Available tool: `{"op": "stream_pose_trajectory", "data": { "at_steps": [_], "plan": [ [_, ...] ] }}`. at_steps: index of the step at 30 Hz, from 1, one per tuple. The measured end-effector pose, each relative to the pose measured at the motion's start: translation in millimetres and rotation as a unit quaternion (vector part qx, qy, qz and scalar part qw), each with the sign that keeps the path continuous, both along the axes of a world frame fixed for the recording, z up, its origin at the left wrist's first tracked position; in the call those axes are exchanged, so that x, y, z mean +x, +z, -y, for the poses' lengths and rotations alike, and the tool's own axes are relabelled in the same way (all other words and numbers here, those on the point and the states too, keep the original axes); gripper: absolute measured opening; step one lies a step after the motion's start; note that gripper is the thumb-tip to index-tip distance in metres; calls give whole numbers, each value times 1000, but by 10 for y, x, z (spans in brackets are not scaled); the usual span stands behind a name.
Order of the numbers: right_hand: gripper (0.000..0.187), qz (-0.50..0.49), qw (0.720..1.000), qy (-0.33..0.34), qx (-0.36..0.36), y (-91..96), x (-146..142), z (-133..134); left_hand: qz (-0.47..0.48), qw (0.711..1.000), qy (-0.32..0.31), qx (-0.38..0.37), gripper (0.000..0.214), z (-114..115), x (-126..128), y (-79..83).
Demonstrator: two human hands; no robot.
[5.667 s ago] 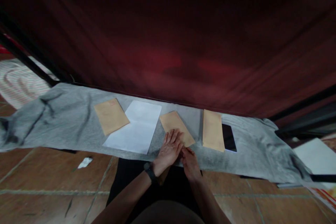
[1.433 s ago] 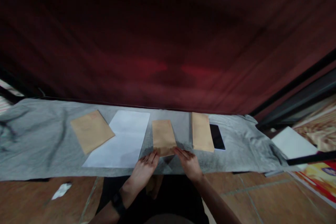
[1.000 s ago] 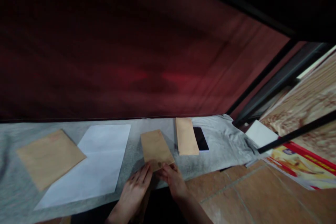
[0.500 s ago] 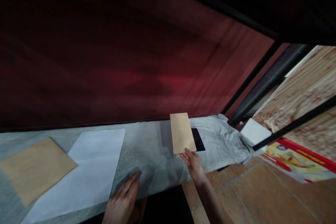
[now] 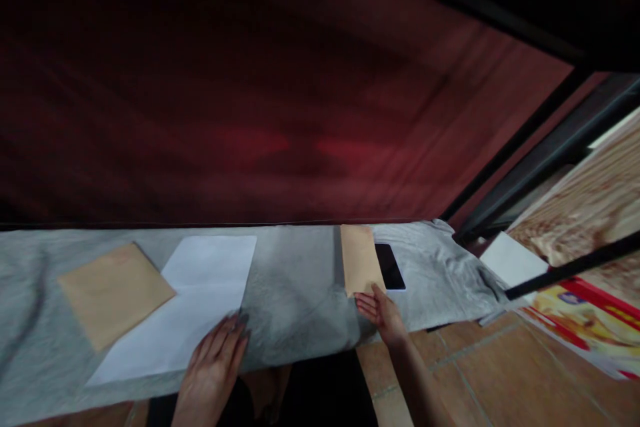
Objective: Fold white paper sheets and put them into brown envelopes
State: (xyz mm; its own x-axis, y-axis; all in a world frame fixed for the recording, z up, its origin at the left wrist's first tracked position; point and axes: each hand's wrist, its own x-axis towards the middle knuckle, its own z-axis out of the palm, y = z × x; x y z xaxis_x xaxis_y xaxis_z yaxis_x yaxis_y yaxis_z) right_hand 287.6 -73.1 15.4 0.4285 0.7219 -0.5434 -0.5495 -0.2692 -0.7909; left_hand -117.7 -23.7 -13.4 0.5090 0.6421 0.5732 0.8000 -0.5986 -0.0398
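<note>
My right hand (image 5: pixel 383 312) pinches the near edge of a small brown envelope (image 5: pixel 361 260), thumb on top and fingers underneath. The envelope lies low over the grey cloth, just left of a dark-screened phone (image 5: pixel 390 267), and seems to overlap its edge. My left hand (image 5: pixel 214 359) rests with fingers stretched out on the right edge of a creased white sheet of paper (image 5: pixel 205 300). On the left, a larger brown envelope (image 5: pixel 117 293) partly covers that sheet.
A grey cloth (image 5: pixel 295 280) covers the narrow surface, with a dark red panel (image 5: pixel 250 173) behind it. At right stand black frame bars (image 5: pixel 575 265), a white box-like object (image 5: pixel 515 259) and a red and yellow printed package (image 5: pixel 590 320) above the tiled floor (image 5: pixel 505 373).
The small envelope has come down closer to the cloth in my right hand. My left hand has shifted left onto the paper's edge. The view has turned slightly left.
</note>
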Motion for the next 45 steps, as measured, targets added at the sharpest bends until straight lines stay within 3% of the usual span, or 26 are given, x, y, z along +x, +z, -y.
{"op": "stream_pose_trajectory", "data": {
  "at_steps": [4,8,11,16,21,26,31,36,39,42,45],
  "plan": [
    [39,8,997,70,-44,8,39,69,26,993,108,-44,55,93,-63,-43],
    [44,38,991,119,-40,-46,22,124,-10,986,144,-86,74,190,-133,-50],
    [47,60,985,161,-25,-72,-71,151,-50,979,159,-117,75,235,-157,-10],
    [57,128,978,165,-25,-21,-266,136,-110,960,166,-198,58,271,-129,143],
    [56,153,971,180,-28,45,-322,86,-140,945,131,-264,47,219,-176,391],
    [58,167,969,183,-20,-23,-345,58,-132,943,96,-291,55,107,-214,557],
    [59,135,972,192,9,-89,-577,19,-85,961,56,-257,51,119,188,550],
    [66,90,971,220,32,-3,-961,-57,-63,971,-26,-230,48,278,833,510],
    [61,93,966,239,43,48,-1115,-158,-52,970,-66,-228,45,397,1110,488],
    [54,157,964,206,66,44,-1168,-267,-36,969,-85,-227,43,469,1240,453],
    [53,195,963,173,68,-29,-1162,-319,-30,967,-105,-229,46,446,1200,404]
  ]
}}
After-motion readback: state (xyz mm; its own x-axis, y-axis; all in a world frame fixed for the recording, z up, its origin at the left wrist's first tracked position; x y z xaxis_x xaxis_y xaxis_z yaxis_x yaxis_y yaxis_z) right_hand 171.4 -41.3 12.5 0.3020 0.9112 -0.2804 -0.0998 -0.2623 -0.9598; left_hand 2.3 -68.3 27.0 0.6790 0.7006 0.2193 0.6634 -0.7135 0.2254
